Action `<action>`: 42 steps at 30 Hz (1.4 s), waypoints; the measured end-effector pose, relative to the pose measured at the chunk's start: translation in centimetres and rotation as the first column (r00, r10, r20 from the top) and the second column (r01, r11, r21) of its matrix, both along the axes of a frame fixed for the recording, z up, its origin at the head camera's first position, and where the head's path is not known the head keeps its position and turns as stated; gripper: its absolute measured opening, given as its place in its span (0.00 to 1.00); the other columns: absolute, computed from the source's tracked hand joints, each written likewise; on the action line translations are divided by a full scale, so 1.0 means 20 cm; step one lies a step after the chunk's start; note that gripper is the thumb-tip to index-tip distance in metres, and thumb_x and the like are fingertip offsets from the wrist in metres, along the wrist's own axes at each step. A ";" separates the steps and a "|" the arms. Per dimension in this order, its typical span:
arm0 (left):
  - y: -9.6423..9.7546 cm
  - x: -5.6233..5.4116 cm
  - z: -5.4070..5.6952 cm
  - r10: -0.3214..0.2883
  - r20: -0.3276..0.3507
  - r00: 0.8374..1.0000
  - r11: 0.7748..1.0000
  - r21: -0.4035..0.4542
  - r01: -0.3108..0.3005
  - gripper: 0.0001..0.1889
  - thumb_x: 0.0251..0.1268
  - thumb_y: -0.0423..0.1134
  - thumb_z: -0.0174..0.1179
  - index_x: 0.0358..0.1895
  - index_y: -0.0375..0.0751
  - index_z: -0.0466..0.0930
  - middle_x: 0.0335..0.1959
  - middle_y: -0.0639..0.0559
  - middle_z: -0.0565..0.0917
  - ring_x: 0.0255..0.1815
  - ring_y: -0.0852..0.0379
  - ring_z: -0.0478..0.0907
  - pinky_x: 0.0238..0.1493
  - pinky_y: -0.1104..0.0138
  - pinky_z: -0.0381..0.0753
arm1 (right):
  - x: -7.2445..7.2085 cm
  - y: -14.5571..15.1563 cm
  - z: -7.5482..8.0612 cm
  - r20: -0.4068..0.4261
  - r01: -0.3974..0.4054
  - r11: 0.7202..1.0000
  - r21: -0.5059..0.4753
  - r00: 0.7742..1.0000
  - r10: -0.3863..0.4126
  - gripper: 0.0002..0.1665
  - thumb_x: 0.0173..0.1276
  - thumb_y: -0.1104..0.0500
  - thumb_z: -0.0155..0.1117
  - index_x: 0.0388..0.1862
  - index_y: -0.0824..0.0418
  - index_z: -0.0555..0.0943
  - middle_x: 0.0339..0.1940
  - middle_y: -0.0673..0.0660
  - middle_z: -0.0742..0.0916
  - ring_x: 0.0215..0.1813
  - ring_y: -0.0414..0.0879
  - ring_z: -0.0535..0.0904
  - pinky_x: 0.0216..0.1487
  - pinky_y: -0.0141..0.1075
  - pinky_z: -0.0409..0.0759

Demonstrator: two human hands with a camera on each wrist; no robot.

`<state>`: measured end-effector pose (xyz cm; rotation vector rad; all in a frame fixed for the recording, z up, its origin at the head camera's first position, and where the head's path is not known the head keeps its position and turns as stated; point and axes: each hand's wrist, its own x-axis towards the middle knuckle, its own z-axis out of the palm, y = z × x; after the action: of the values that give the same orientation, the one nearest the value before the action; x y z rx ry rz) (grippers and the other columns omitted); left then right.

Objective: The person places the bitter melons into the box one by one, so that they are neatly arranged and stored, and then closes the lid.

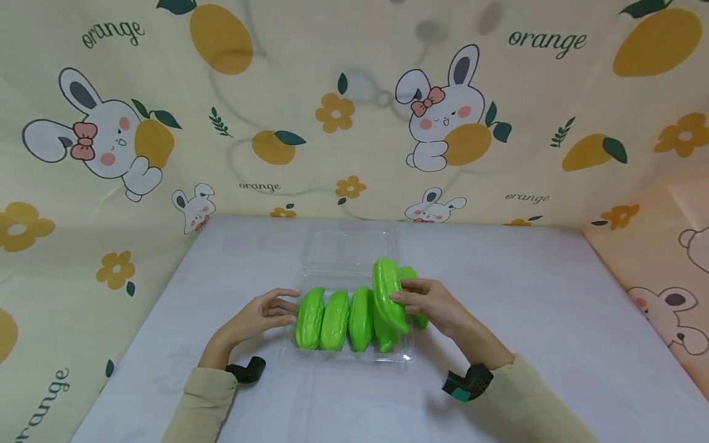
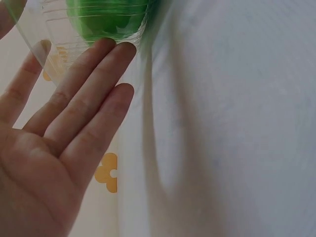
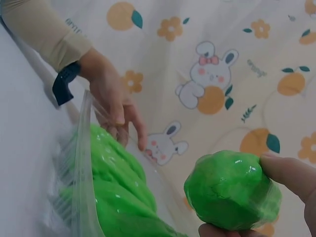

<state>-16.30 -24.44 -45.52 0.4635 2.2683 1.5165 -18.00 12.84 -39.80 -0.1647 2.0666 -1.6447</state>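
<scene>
A clear plastic clamshell box (image 1: 354,355) lies with its lid (image 1: 350,249) folded open toward the back. Inside it stand several glossy green gourd-like pieces (image 1: 335,321) side by side. My right hand (image 1: 429,301) pinches another long green gourd-like piece (image 1: 389,295) between thumb and fingers, above the box's right end; its rounded end (image 3: 232,190) shows in the right wrist view. Behind that hand, a further green piece (image 1: 422,322) is partly hidden at the box's right side. My left hand (image 1: 266,317) has its fingers extended, fingertips right at the box's left wall.
A pale cloth-covered table (image 1: 498,295) spreads around the box. Behind it rises a cream curtain (image 1: 365,154) printed with rabbits, oranges and flowers. Each wrist wears a dark device, the left one (image 1: 247,370) and the right one (image 1: 468,383) both close over the table.
</scene>
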 end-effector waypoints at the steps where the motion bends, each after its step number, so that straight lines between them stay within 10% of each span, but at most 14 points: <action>1: 0.00 0.00 0.00 -0.001 0.000 1.000 1.000 0.002 0.001 0.32 0.65 0.43 0.62 0.68 0.35 0.63 0.59 0.30 0.78 0.61 0.37 0.77 0.56 0.65 0.82 | 0.00 -0.01 0.00 0.001 0.002 1.000 -0.003 1.000 -0.002 0.41 0.66 0.51 0.64 0.68 0.76 0.64 0.68 0.71 0.73 0.56 0.42 0.78 0.64 0.41 0.79; 12: -0.01 0.00 -0.01 -0.004 -0.004 1.000 1.000 0.014 0.004 0.31 0.66 0.42 0.62 0.68 0.34 0.63 0.59 0.28 0.77 0.61 0.35 0.77 0.57 0.64 0.82 | 0.01 -0.11 -0.01 -0.010 -0.014 1.000 -0.020 1.000 0.014 0.41 0.64 0.53 0.67 0.68 0.74 0.65 0.63 0.72 0.77 0.48 0.39 0.83 0.52 0.34 0.84; 42: 0.00 0.01 0.01 -0.002 -0.016 1.000 1.000 0.005 0.003 0.32 0.66 0.44 0.62 0.68 0.35 0.63 0.59 0.31 0.78 0.58 0.48 0.80 0.54 0.69 0.82 | 0.06 -0.34 -0.03 0.013 -0.029 1.000 0.003 0.999 0.029 0.44 0.63 0.53 0.69 0.67 0.78 0.64 0.62 0.73 0.78 0.39 0.44 0.87 0.59 0.43 0.82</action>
<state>-16.02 -24.37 -45.33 0.4816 2.2758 1.5229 -16.76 6.08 -40.36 -0.1821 2.0483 -1.6205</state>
